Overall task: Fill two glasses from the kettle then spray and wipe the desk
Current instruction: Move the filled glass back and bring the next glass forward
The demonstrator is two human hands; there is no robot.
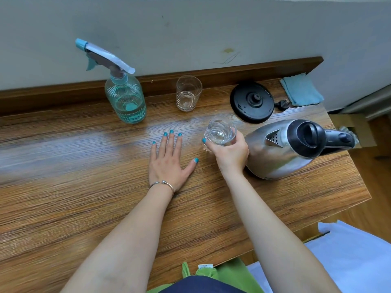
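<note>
Glasses both hold water: one point(188, 93) behind kettle point(281, 148), one point(220, 133) gripped by right hand point(229, 152) beside it. Left hand point(168, 161) flat, spread on desk point(84, 187). Spray bottle point(124, 96) untouched; spraying and wiping remain.

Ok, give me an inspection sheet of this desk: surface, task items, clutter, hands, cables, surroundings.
Surface: wooden desk, glossy, no spill visible.
Task items: kettle off its base; rear glass holds some water; spray bottle upright; blue cloth at the far right corner.
Clutter: nothing seen.
Hands: left hand flat on the desk; right hand grips the near glass.
Cables: plug lying beside the base.
Surroundings: marked wall; cardboard box past the desk's right edge.
</note>
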